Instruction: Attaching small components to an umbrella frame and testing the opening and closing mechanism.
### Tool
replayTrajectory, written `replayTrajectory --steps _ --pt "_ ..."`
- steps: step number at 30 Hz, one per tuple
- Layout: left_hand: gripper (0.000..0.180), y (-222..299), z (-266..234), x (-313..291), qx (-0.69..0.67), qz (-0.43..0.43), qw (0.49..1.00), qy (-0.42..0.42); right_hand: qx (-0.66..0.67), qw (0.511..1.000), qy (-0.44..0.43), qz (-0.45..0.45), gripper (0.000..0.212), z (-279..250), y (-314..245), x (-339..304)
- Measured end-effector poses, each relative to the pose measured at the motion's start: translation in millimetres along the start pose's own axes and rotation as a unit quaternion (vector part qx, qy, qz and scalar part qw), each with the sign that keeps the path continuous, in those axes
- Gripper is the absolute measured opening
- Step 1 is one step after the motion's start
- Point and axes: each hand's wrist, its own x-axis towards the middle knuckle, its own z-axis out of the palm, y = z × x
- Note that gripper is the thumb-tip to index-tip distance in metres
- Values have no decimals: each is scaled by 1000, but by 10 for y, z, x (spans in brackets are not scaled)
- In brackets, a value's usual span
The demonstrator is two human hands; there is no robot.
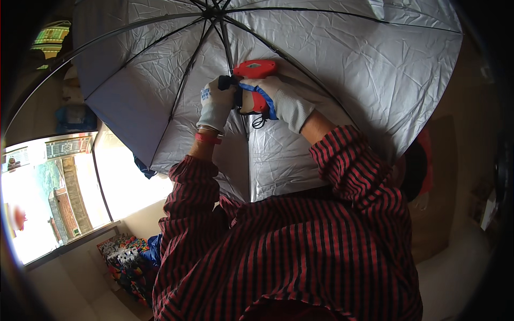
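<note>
- looking up into one open umbrella, the largest thing i can see: its silver, creased lining fills the upper half of the view, and i count about seven thin black ribs fanning out from the hub at the top edge.
- one window sits at the left, bright with daylight, with brick buildings outside.
- one heap of bright, many-coloured items lies low on the left, under the window.
- two hands are raised, both in white knit gloves, with red-and-black striped sleeves below them.
- my right hand is closed around the one red tool, a pistol-shaped plastic gun with a blue strip along its grip, held against the lining just below the hub.
- my left hand is curled shut over the black front end of the same tool, touching it beside a rib.
- one red band circles the left wrist.
</note>
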Motion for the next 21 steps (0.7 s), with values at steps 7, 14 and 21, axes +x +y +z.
replayTrajectory --steps 7,14,21 --pt "20 -49 65 0 60 22 998 -24 -30 987 146 52 34 191 -205 -155" --pt "33 89 -92 -164 -26 -21 998 -53 110 986 124 2 30 65 126 -434" --pt "31 -83 -72 -522 31 -129 987 -93 -63 958 245 133 34 598 785 -1330"
